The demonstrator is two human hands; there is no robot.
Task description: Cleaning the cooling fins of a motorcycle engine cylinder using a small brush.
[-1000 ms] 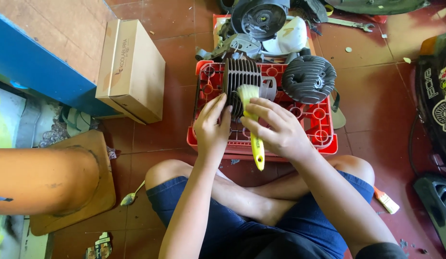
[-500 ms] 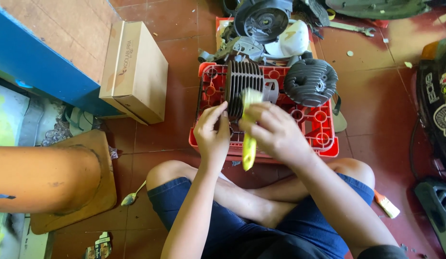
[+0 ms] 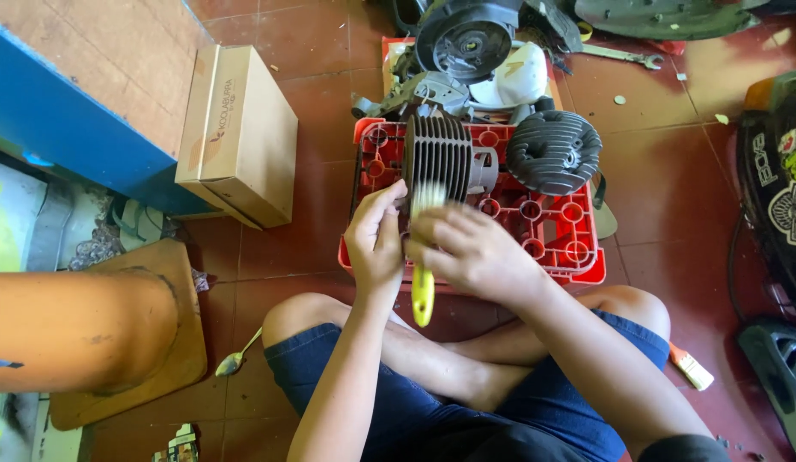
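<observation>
Brushing a finned engine cylinder [image 3: 438, 158] on a red crate [image 3: 552, 224]

Right hand [image 3: 475, 253] fingers curled round a yellow-handled brush [image 3: 423, 287] — bristles on the fins; left hand [image 3: 375, 238] fingertips pressed against the cylinder's near end, by the crate's front-left corner.

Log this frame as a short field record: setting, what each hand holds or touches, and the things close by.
setting: person sitting cross-legged on a red tiled floor
left hand: resting against the finned engine cylinder
right hand: closed on a yellow-handled brush, bristles against the cylinder fins
support: cylinder stands on a red plastic crate
on the crate: round finned cylinder head, right of the cylinder
left of the crate: cardboard box
on the floor: spoon by the left knee; small paintbrush by the right knee
</observation>
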